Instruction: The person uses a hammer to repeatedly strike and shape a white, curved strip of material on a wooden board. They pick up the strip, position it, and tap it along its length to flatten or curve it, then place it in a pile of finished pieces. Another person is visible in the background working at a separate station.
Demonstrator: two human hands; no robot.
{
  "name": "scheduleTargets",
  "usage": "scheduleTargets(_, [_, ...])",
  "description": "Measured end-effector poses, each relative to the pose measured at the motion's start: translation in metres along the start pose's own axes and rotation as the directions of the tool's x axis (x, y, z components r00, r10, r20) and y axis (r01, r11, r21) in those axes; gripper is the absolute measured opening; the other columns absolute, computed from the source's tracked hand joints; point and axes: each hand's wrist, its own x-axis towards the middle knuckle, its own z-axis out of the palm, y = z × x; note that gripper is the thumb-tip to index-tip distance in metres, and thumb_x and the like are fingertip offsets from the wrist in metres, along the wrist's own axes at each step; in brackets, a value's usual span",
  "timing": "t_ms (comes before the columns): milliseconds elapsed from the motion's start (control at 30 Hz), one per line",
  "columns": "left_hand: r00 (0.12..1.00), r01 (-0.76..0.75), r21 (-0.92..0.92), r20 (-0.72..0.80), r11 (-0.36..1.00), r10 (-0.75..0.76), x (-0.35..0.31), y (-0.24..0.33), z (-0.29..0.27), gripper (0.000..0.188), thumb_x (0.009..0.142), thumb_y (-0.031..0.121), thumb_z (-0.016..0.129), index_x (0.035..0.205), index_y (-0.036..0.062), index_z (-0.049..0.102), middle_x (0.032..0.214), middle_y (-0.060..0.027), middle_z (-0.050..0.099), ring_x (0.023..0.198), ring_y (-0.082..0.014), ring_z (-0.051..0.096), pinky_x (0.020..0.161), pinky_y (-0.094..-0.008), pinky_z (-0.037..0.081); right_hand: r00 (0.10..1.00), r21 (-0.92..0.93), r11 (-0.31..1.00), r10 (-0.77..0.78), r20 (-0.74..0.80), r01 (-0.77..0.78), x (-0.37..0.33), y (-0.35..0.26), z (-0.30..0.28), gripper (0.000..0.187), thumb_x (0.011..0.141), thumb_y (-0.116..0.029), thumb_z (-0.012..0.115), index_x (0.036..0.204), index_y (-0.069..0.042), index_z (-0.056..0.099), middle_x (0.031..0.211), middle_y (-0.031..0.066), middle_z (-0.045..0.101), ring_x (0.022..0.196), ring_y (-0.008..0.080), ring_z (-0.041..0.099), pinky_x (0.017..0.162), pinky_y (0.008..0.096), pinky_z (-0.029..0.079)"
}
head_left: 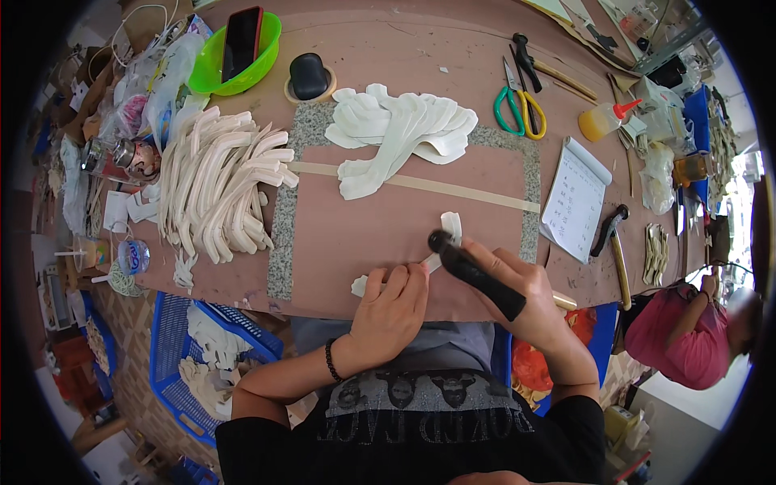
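Note:
My right hand is closed round a hammer close to its black head; a bit of pale wooden handle sticks out past the hand. The head is over a curved white strip on the brown work surface. My left hand, fingers together, presses this strip down and hides its middle; one end peeks out left of the fingers. Beyond the hands, a pile of flattened white strips lies on the mat. To the left is a heap of thicker cream strips with folded-looking edges.
A green bowl holding a phone, and a black rounded block, stand at the back left. Scissors, two more hammers, a glue bottle and a notepad lie right. A blue basket stands below; another person sits right.

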Motion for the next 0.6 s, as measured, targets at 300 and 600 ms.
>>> scheduleTargets(300, [0.998, 0.053, -0.054, -0.016, 0.997, -0.054, -0.021, -0.004, -0.002, 0.044, 0.082, 0.014, 0.061, 0.121, -0.0068, 0.067, 0.111, -0.0117, 0.062, 0.103, -0.0226, 0.060, 0.098, -0.0443, 0.038, 0.996, 0.025, 0.997, -0.080, 0.046, 0.078, 0.003, -0.007, 0.009, 0.058, 0.084, -0.007, 0.073, 0.141, -0.009, 0.061, 0.092, 0.0121, 0.067, 0.070, 0.0347, 0.068, 0.061, 0.0443, 0.055])
scheduleTargets(600, [0.997, 0.061, -0.123, -0.036, 0.990, -0.066, -0.030, -0.012, -0.008, 0.038, 0.081, 0.012, 0.063, 0.115, -0.0042, 0.069, 0.108, -0.0080, 0.063, 0.101, -0.0221, 0.062, 0.098, -0.0448, 0.037, 0.981, 0.022, 0.986, -0.166, 0.098, 0.164, 0.000, -0.011, 0.019, 0.063, 0.080, -0.005, 0.074, 0.141, -0.009, 0.060, 0.084, 0.0102, 0.064, 0.065, 0.0322, 0.067, 0.059, 0.0437, 0.056])
